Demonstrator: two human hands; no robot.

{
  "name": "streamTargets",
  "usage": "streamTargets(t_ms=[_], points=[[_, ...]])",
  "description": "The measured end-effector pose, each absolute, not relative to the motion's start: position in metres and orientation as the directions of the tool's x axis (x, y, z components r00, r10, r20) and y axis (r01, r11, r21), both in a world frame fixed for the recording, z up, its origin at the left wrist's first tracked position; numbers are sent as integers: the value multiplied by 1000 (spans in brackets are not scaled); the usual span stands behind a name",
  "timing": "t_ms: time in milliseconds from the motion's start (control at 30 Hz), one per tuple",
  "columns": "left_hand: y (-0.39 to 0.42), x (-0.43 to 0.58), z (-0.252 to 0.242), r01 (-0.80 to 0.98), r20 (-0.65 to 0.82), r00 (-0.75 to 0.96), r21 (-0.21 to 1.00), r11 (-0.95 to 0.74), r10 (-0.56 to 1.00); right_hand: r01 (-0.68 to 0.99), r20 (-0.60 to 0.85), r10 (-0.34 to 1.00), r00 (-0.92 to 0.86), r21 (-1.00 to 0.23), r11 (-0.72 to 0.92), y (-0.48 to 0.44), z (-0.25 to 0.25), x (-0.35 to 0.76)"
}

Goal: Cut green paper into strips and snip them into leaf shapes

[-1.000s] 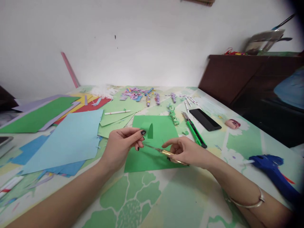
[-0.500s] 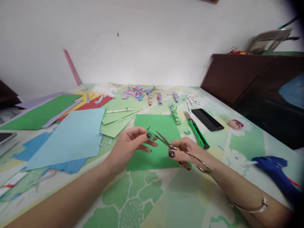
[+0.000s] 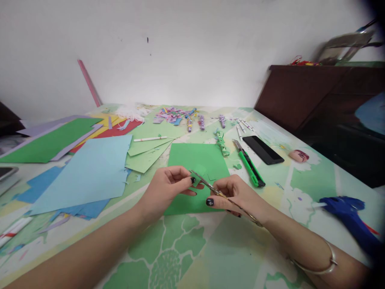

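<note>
My left hand (image 3: 167, 188) pinches a small green paper piece (image 3: 197, 176) between thumb and fingers, just above a green sheet (image 3: 195, 160) lying on the table. My right hand (image 3: 237, 194) grips gold-handled scissors (image 3: 221, 194), whose blades reach to the small piece and meet it. A bangle sits on my right wrist.
Light blue and pale green sheets (image 3: 90, 172) lie to the left, with green, purple and red paper behind. A green utility knife (image 3: 248, 164), a black phone (image 3: 263, 149), white markers and rolled paper bits lie beyond. A blue glue gun (image 3: 349, 216) lies at the right edge.
My right hand turned the scissors from lying flat to pointing at the green piece. My left hand lowered the piece slightly toward me, and the blades now meet it.
</note>
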State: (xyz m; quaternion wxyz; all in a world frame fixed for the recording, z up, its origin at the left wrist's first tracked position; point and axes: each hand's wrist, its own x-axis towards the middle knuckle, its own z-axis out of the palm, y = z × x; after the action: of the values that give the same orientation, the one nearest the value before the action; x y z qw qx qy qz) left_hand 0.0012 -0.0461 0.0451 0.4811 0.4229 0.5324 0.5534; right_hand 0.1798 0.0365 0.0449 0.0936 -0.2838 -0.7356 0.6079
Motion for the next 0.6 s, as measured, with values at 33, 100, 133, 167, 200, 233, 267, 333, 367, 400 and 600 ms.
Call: streamTargets(t_ms=[33,100,133,167,200,233,267,333,367,400,600], points=[[-46,1,45,-79,-46,-184,996,32,982,305,-207,537,-818,-947,98,36,45,179],[-46,2,46,-79,-52,-190,996,38,980,301,-203,545,-813,-949,96,36,43,179],[-46,2,46,-82,-57,-189,996,42,980,296,-200,547,-813,-951,93,35,43,179],[-46,3,46,-87,-60,-188,995,45,980,292,-197,548,-813,-952,91,35,42,179],[-46,3,46,-91,-64,-186,995,47,980,288,-196,546,-814,-954,87,36,41,179],[-45,3,45,-93,-66,-187,994,49,980,285,-196,545,-816,-955,83,36,41,179],[-45,3,45,-94,-68,-187,994,52,980,283,-196,544,-816,-956,79,36,41,179],[-45,3,45,-91,-73,-187,994,56,980,283,-199,547,-813,-956,73,36,40,179],[-45,3,45,-90,-73,-189,994,57,979,284,-199,550,-811,-956,73,36,40,178],[-45,3,44,-90,-70,-188,994,54,980,285,-197,553,-810,-956,76,36,40,178],[-44,2,44,-86,-65,-189,995,50,980,304,-197,562,-803,-947,103,36,40,177]])
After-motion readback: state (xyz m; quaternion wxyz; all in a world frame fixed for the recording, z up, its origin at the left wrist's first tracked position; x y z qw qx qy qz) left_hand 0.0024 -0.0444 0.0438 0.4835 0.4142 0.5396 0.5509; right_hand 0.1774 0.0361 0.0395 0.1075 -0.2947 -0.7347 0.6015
